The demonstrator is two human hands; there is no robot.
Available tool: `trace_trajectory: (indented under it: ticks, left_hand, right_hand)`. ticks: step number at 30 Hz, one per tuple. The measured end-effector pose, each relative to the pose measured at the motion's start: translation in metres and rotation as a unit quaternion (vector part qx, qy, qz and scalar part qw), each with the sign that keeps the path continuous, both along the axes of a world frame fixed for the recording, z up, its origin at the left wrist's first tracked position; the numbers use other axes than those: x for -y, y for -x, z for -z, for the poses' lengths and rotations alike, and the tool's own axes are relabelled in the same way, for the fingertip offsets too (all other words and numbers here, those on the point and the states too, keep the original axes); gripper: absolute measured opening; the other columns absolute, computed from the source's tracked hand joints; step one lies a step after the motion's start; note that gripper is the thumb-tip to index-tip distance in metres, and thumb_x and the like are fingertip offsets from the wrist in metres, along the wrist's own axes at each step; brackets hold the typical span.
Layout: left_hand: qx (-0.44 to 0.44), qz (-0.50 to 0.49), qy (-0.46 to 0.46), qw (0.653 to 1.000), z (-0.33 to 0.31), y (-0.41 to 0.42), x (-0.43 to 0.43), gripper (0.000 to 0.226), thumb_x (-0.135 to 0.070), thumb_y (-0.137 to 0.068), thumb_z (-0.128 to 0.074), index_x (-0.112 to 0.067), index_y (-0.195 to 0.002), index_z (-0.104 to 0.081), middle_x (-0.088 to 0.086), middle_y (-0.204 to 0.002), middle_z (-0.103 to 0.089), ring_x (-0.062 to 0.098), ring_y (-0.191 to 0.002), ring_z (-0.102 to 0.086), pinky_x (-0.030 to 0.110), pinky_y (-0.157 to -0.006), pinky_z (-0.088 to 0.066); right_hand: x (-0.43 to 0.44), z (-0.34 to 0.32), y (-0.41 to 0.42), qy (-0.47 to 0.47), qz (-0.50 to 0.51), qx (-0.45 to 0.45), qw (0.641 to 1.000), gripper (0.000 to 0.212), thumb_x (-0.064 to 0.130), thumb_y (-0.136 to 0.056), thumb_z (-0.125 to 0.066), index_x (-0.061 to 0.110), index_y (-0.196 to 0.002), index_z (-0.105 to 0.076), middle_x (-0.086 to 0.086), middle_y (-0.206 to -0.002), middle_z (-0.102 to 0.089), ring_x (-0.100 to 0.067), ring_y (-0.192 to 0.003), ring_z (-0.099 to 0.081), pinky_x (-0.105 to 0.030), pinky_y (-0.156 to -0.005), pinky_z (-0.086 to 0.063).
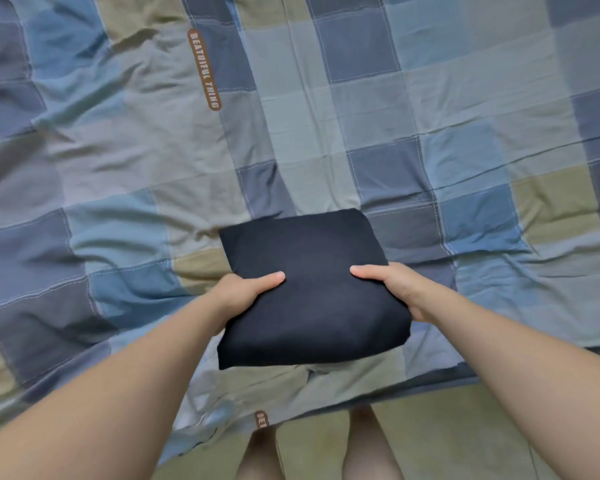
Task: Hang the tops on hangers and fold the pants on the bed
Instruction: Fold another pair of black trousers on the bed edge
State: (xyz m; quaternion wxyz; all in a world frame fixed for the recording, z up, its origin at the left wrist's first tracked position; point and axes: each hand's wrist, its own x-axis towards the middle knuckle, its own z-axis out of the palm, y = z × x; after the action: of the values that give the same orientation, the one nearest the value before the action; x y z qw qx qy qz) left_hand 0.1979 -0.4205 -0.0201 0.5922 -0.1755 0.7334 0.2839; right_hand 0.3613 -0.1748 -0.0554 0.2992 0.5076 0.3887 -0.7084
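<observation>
A dark navy garment, folded into a compact square (312, 289), is held just above the near edge of the bed. My left hand (243, 292) grips its left side with the thumb on top and the fingers hidden underneath. My right hand (392, 289) grips its right side the same way. Whether the folded garment is pants cannot be told from its shape. No hangers or tops are in view.
The bed is covered with a wrinkled checked quilt (326, 109) in blue, grey and olive, with a brown label reading "BEATUIFUL THING" (204, 69). Its near edge hangs over a tan floor (447, 438), where my bare legs (371, 445) stand.
</observation>
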Motion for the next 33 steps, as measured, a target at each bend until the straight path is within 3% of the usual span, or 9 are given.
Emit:
trace_trajectory:
  ticks: [3, 7, 11, 13, 15, 19, 24, 29, 33]
  left_hand:
    - [0.029, -0.021, -0.005, 0.999, -0.017, -0.044, 0.019, 0.071, -0.051, -0.07, -0.087, -0.018, -0.127, -0.063, -0.002, -0.113, -0.073, 0.02, -0.098, -0.072, 0.035, -0.085, -0.057]
    - [0.059, 0.011, 0.01, 0.998, -0.045, -0.091, 0.04, 0.07, -0.052, -0.068, -0.087, -0.018, -0.125, -0.064, -0.001, -0.114, -0.072, 0.021, -0.1, -0.071, 0.04, -0.095, -0.055]
    - [0.133, 0.079, 0.04, 0.987, -0.092, -0.114, 0.069, 0.06, -0.053, -0.066, -0.088, -0.016, -0.11, -0.07, 0.001, -0.097, -0.078, 0.023, -0.088, -0.075, 0.035, -0.084, -0.056]
    - [0.137, 0.101, 0.041, 0.985, -0.118, -0.124, 0.084, 0.054, -0.052, -0.066, -0.089, -0.017, -0.103, -0.072, 0.001, -0.09, -0.079, 0.022, -0.083, -0.076, 0.034, -0.082, -0.057]
    - [0.128, 0.115, 0.03, 0.985, -0.146, -0.132, 0.095, 0.055, -0.052, -0.062, -0.09, -0.017, -0.099, -0.072, -0.001, -0.085, -0.079, 0.02, -0.077, -0.076, 0.032, -0.075, -0.057]
    - [0.094, 0.14, 0.003, 0.986, -0.198, -0.141, 0.105, 0.083, -0.06, -0.04, -0.091, -0.016, -0.108, -0.071, 0.002, -0.098, -0.078, 0.023, -0.088, -0.076, 0.039, -0.091, -0.057]
    - [0.027, 0.177, -0.072, 0.981, -0.253, -0.151, 0.083, 0.064, -0.055, -0.061, -0.09, -0.017, -0.109, -0.071, -0.003, -0.091, -0.079, 0.017, -0.082, -0.076, 0.03, -0.072, -0.059]
    - [-0.048, 0.249, -0.163, 0.953, -0.314, -0.179, 0.035, 0.045, -0.045, -0.072, -0.087, -0.019, -0.105, -0.072, -0.009, -0.086, -0.078, 0.011, -0.078, -0.075, 0.02, -0.058, -0.056]
    - [-0.087, 0.319, -0.219, 0.918, -0.354, -0.222, -0.006, 0.056, -0.051, -0.069, -0.087, -0.019, -0.112, -0.07, -0.005, -0.095, -0.078, 0.015, -0.084, -0.076, 0.031, -0.073, -0.061]
  right_hand:
    - [0.022, -0.026, -0.043, 0.007, 0.009, 0.039, 0.999, 0.044, 0.031, -0.078, -0.083, 0.012, -0.115, -0.069, -0.007, -0.104, -0.078, -0.026, -0.092, -0.076, -0.033, -0.07, -0.059]
    - [0.059, -0.068, -0.101, 0.017, 0.054, 0.113, 0.992, 0.055, 0.037, -0.065, -0.089, 0.015, -0.113, -0.072, -0.008, -0.104, -0.077, -0.031, -0.092, -0.076, -0.042, -0.09, -0.055]
    - [0.106, -0.123, -0.151, 0.048, 0.102, 0.157, 0.981, 0.052, 0.034, -0.071, -0.086, 0.014, -0.117, -0.071, -0.01, -0.104, -0.077, -0.03, -0.089, -0.076, -0.038, -0.078, -0.056]
    - [0.131, -0.152, -0.172, 0.048, 0.13, 0.162, 0.977, 0.053, 0.035, -0.072, -0.085, 0.014, -0.118, -0.071, -0.011, -0.104, -0.077, -0.031, -0.089, -0.076, -0.038, -0.079, -0.056]
    - [0.15, -0.18, -0.188, 0.04, 0.154, 0.158, 0.974, 0.054, 0.037, -0.071, -0.086, 0.014, -0.117, -0.071, -0.011, -0.104, -0.077, -0.032, -0.091, -0.075, -0.041, -0.089, -0.056]
    - [0.172, -0.238, -0.208, 0.016, 0.205, 0.121, 0.971, 0.055, 0.037, -0.069, -0.087, 0.012, -0.116, -0.071, -0.011, -0.103, -0.077, -0.033, -0.093, -0.075, -0.043, -0.096, -0.054]
    - [0.178, -0.306, -0.239, -0.033, 0.291, 0.057, 0.954, 0.056, 0.038, -0.066, -0.088, 0.012, -0.114, -0.073, -0.011, -0.105, -0.077, -0.034, -0.096, -0.074, -0.046, -0.1, -0.052]
    - [0.18, -0.365, -0.286, -0.089, 0.377, 0.015, 0.922, 0.046, 0.038, -0.076, -0.083, 0.012, -0.112, -0.074, -0.011, -0.105, -0.077, -0.032, -0.096, -0.074, -0.043, -0.096, -0.054]
    - [0.179, -0.403, -0.344, -0.105, 0.447, -0.033, 0.888, 0.044, 0.035, -0.077, -0.08, 0.011, -0.113, -0.074, -0.01, -0.109, -0.076, -0.03, -0.098, -0.074, -0.04, -0.088, -0.055]
